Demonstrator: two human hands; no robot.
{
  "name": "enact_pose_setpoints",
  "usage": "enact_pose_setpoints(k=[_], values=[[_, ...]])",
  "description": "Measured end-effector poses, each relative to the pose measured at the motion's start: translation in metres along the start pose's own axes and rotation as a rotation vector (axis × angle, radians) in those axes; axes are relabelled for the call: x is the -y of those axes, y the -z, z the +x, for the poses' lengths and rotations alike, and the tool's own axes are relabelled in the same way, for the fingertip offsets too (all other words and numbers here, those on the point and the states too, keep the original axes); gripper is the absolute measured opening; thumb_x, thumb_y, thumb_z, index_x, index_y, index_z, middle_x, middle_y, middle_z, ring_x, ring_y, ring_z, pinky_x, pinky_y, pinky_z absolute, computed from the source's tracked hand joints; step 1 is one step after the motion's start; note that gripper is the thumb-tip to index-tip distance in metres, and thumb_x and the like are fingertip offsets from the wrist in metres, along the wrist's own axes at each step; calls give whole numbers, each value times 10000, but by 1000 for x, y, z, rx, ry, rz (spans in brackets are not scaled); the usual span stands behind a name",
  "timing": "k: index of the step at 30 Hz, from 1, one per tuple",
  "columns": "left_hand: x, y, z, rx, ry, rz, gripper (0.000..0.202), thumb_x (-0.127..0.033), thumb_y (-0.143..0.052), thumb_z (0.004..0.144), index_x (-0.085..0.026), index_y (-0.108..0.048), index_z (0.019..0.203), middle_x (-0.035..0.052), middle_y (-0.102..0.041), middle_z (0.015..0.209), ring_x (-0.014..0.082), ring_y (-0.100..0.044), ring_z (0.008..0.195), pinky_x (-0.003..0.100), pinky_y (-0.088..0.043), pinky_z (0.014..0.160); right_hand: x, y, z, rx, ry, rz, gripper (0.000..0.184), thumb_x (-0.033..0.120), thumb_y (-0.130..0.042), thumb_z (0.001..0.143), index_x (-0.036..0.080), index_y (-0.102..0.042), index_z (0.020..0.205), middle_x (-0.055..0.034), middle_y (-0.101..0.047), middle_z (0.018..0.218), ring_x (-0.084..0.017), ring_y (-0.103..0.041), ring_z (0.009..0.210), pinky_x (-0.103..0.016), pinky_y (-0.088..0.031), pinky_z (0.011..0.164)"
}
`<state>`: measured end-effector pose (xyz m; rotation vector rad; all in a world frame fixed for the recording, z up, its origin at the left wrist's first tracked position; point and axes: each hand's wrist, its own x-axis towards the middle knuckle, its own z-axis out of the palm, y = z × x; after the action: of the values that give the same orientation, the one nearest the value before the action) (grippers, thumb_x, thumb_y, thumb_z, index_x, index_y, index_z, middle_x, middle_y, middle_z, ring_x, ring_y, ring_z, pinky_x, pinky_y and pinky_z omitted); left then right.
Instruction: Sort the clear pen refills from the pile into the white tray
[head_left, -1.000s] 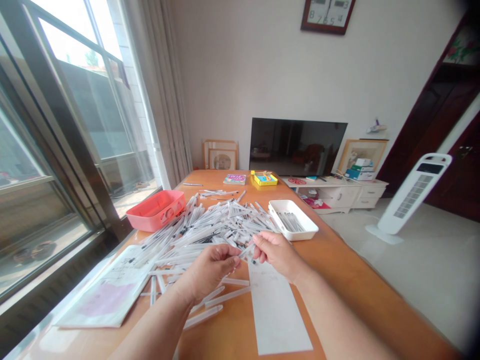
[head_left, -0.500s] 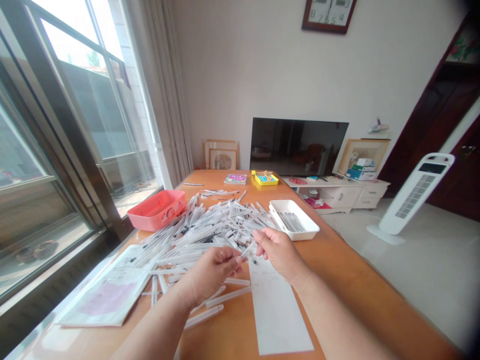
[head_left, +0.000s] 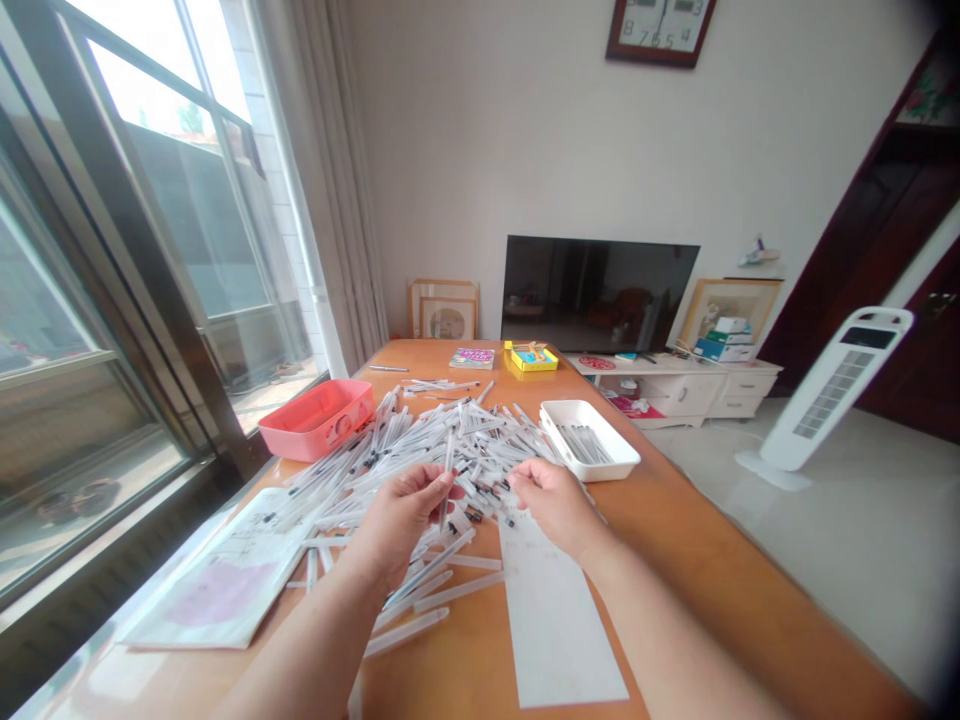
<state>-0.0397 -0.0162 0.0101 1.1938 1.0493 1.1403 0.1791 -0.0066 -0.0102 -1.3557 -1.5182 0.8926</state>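
My left hand (head_left: 420, 505) pinches a clear pen barrel (head_left: 449, 455) between thumb and fingers, held nearly upright. To its right, my right hand (head_left: 547, 500) is closed at the fingertips, above the top of a white paper strip (head_left: 559, 620); whatever it may hold is too small to make out. A large heap of clear pen barrels (head_left: 420, 440), some with dark parts, spreads beyond and between both hands. Several loose barrels lie beneath my left hand. Beside the right hand stands a white tray (head_left: 626, 463) with a bundle of pens inside.
A coral-red basket (head_left: 304, 440) stands left of the heap, and an open booklet (head_left: 217, 590) lies at the table's left. Toward the far edge are a yellow box (head_left: 534, 364), a colourful booklet (head_left: 472, 358) and a single pen (head_left: 388, 369).
My hands have moved apart, the left one going left. The barrel that was slanting between them is now nearly upright in my left hand alone. A barrel has appeared below the left hand.
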Motion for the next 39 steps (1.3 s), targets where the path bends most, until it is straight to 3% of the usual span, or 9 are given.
enact_pose_setpoints(k=[4,8,16,21,26,30,36,39], values=[[4,4,4,-120,-2,-86,368,-489,-761,761,-157,-652,875,81,-725,869,137,-576,700,264,-413,667,-11,-8,-1,61,71,-259,165,305,-575,838,240,-707,912,23,-618,651,-143,-478,550,-253,-309,532],[2,5,6,-240,-9,-138,391,-483,-794,715,-162,-631,867,59,-718,836,128,-570,686,268,-419,678,-14,-15,-4,77,206,-498,172,209,-586,798,252,-712,907,-6,-684,820,-166,-570,700,-260,-353,625],[-1,8,7,-315,-32,-243,413,-461,-841,648,-149,-637,826,46,-703,814,99,-549,635,248,-412,635,-1,-27,-5,53,269,-648,287,183,-553,858,264,-706,1087,-51,-685,1064,-193,-626,869,-273,-425,763],[-1,7,7,-301,-16,-299,372,-411,-844,662,-144,-637,816,32,-683,762,83,-521,620,227,-394,615,8,-35,-4,28,416,-711,341,307,-460,988,293,-682,1248,-75,-676,1194,-247,-549,1141,-339,-402,972],[1,7,7,-306,-6,-304,372,-430,-832,671,-150,-643,827,42,-703,806,99,-563,666,232,-409,636,5,-41,-5,104,426,-829,379,424,-428,1011,362,-636,1322,-38,-600,1399,-304,-449,1297,-458,-349,1021],[1,6,6,-313,-4,-301,413,-453,-851,630,-155,-638,819,38,-701,802,99,-555,655,240,-407,639,5,-41,-7,118,438,-853,324,379,-454,1002,331,-697,1212,-29,-651,1340,-319,-430,1314,-483,-318,1018],[1,7,6,-322,1,-290,430,-457,-858,618,-156,-621,813,48,-704,832,92,-525,653,234,-393,637,2,-36,-5,73,440,-817,231,217,-510,951,256,-738,963,-37,-743,1073,-272,-507,1176,-403,-332,963],[2,8,6,-324,5,-281,405,-450,-843,642,-160,-610,802,52,-704,843,101,-533,684,231,-392,643,-3,-31,-1,37,398,-821,185,148,-578,872,249,-714,947,-31,-738,999,-251,-526,1100,-367,-340,922]])
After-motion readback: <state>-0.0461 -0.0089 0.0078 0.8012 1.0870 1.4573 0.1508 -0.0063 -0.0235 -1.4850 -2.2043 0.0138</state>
